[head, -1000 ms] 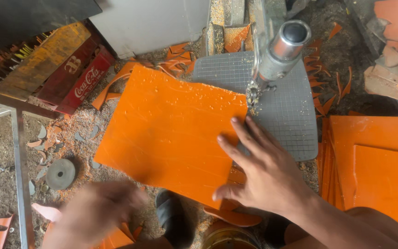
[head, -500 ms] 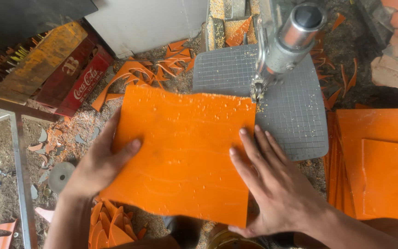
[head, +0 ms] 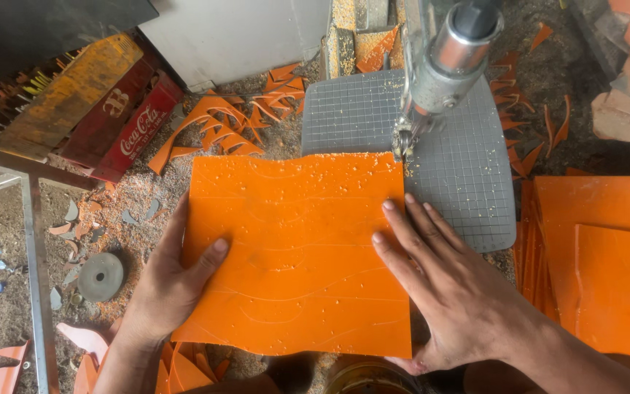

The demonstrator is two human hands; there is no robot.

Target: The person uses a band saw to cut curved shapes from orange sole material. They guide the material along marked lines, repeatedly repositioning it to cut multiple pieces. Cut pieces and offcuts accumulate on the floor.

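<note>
Head view: two hands steady an orange sheet at a saw table.

Left to right: the left hand (head: 165, 284) grips the orange sheet (head: 293, 248) at its left edge, thumb on top, fingers hidden beneath. The sheet lies flat, its far right corner on the grey gridded table (head: 461, 168) beside the saw head (head: 446, 66). The right hand (head: 453, 292) presses flat, fingers spread, on the sheet's right side. Orange sheets (head: 607, 255) are stacked at right.
</note>
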